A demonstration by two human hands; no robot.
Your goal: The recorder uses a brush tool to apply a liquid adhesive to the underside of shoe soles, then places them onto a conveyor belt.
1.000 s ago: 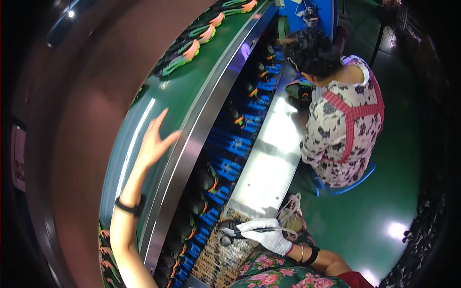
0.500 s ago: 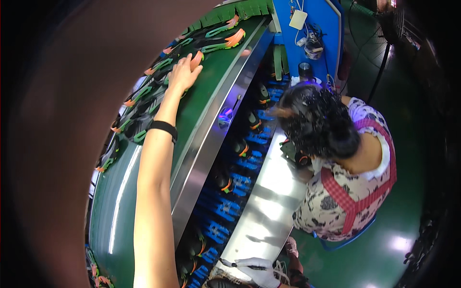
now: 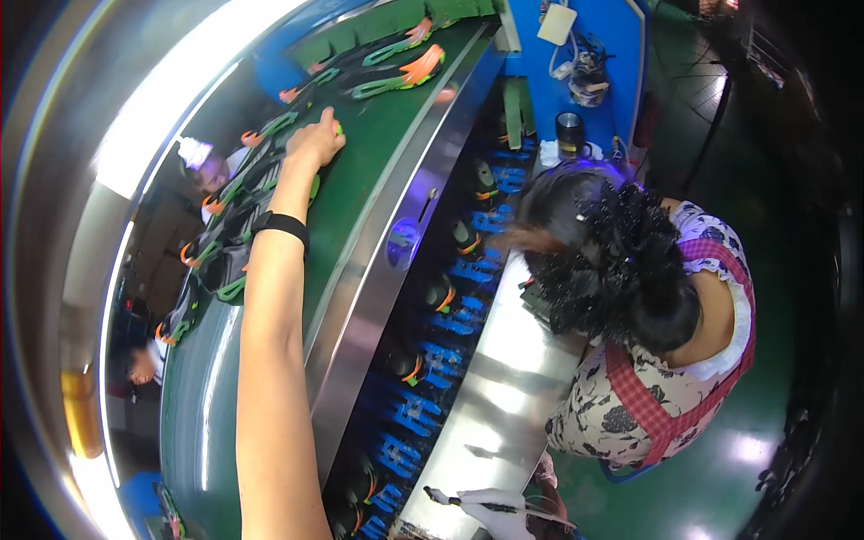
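While the green conveyor belt curves across the frame w/ a steel rail beside it, a co-worker in a floral top bends over the blue lower track. Left hand, arm stretched out, black wristband, rests palm-down on a black-and-green shoe sole on the belt; fingers curled over it. Right hand, white-gloved, at bottom edge, pinches a thin dark tool.

Shoe soles lie on the conveyor belt, a co-worker to its right.
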